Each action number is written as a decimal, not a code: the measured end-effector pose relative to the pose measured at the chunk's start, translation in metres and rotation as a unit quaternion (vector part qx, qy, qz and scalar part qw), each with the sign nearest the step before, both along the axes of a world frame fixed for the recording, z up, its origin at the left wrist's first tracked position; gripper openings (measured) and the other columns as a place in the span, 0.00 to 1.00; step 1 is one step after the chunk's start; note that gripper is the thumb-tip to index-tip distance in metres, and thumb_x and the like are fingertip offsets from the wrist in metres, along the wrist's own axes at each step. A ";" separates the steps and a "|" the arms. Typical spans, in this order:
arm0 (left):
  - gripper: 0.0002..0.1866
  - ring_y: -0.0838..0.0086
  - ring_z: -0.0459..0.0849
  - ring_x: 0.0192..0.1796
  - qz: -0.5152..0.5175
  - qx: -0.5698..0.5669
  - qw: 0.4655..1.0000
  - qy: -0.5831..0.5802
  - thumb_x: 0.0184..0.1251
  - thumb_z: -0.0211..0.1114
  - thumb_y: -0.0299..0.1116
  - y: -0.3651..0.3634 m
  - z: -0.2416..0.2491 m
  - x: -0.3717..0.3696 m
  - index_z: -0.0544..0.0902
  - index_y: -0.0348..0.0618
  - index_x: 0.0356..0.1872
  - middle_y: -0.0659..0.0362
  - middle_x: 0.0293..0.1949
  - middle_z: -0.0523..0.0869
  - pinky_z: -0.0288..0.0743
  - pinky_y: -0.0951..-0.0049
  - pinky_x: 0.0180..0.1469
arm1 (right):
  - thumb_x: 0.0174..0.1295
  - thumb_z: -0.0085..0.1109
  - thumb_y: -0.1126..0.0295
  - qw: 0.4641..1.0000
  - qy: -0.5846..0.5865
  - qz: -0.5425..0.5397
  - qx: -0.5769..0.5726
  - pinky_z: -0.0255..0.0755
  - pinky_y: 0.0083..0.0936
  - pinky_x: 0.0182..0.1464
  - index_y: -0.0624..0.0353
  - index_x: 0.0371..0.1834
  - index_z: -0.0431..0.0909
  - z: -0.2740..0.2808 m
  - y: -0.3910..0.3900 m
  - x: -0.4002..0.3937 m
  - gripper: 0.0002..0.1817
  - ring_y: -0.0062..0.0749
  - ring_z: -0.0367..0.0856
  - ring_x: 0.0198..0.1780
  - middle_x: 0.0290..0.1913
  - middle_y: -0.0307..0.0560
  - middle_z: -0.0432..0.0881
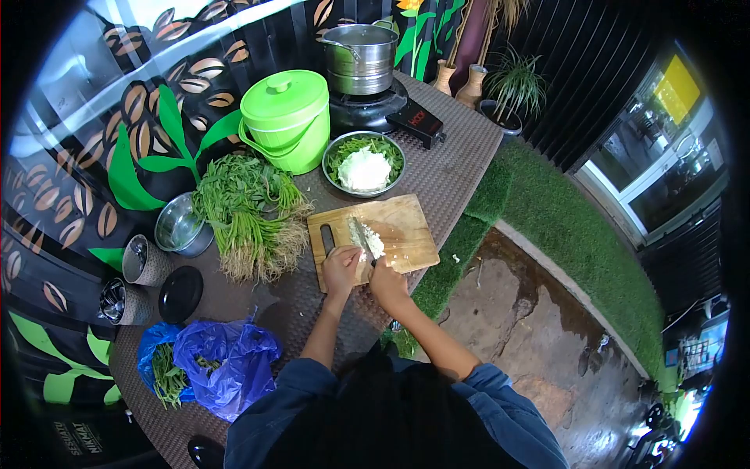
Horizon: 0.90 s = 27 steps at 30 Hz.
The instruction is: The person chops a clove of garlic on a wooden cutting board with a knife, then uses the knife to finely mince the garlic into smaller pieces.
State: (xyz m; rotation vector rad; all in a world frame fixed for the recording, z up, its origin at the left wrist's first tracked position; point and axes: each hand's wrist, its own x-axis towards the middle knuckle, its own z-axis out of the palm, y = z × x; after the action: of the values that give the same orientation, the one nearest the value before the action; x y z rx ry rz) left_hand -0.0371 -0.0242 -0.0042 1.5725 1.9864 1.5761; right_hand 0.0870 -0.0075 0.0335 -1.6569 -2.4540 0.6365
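My right hand [387, 281] is closed round the handle of a knife [362, 238], whose blade points away from me over a wooden cutting board [412, 227]. Finely chopped white pieces [375, 241] lie beside the blade. My left hand [342, 267] is at the board's near left part, close to the blade, with its fingers bent together; what they hold, if anything, is too small to make out. Just beyond the board stands a metal bowl [328, 174] with chopped greens [384, 147] and a white heap [364, 170] on top.
Left of the board lie leafy greens with roots [254, 211], near a metal bowl [183, 227]. A green lidded bucket [287, 121] and a pot [359, 62] on a stove [367, 109] stand behind. Blue plastic bags [226, 363] lie at the near left.
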 end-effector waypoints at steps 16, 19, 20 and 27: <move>0.10 0.61 0.78 0.47 -0.052 0.006 0.998 0.017 0.53 0.63 0.21 0.002 0.022 -0.009 0.86 0.38 0.37 0.53 0.40 0.86 0.74 0.67 0.49 | 0.68 0.43 0.54 0.983 0.183 0.001 -0.025 0.70 0.52 0.47 0.69 0.43 0.71 0.004 0.045 0.058 0.23 0.65 0.79 0.42 0.35 0.73 0.79; 0.11 0.58 0.76 0.50 -0.008 0.017 0.997 0.070 0.54 0.61 0.20 0.012 0.017 -0.011 0.86 0.38 0.39 0.51 0.40 0.85 0.72 0.65 0.52 | 0.69 0.40 0.53 0.992 0.112 -0.039 -0.031 0.71 0.54 0.45 0.68 0.43 0.70 0.004 0.034 0.055 0.23 0.65 0.80 0.40 0.34 0.72 0.80; 0.12 0.57 0.77 0.49 -0.015 -0.003 0.997 0.070 0.55 0.60 0.19 0.014 0.013 -0.014 0.86 0.38 0.40 0.50 0.40 0.84 0.72 0.64 0.51 | 0.69 0.39 0.53 0.994 0.103 -0.030 -0.025 0.72 0.54 0.45 0.67 0.43 0.69 0.003 0.028 0.050 0.23 0.65 0.80 0.38 0.34 0.71 0.80; 0.16 0.54 0.79 0.48 -0.062 -0.064 0.995 0.042 0.55 0.57 0.18 0.014 -0.003 -0.016 0.83 0.36 0.46 0.46 0.44 0.83 0.73 0.63 0.51 | 0.69 0.39 0.55 0.998 0.055 0.009 -0.030 0.75 0.49 0.43 0.68 0.44 0.69 0.011 0.017 0.023 0.22 0.62 0.82 0.39 0.33 0.68 0.81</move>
State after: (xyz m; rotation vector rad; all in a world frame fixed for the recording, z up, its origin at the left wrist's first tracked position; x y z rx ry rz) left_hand -0.0533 -0.0104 -0.0074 1.7002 1.9460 1.3308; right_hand 0.1097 0.0098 0.0446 -1.5777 -2.3975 0.7875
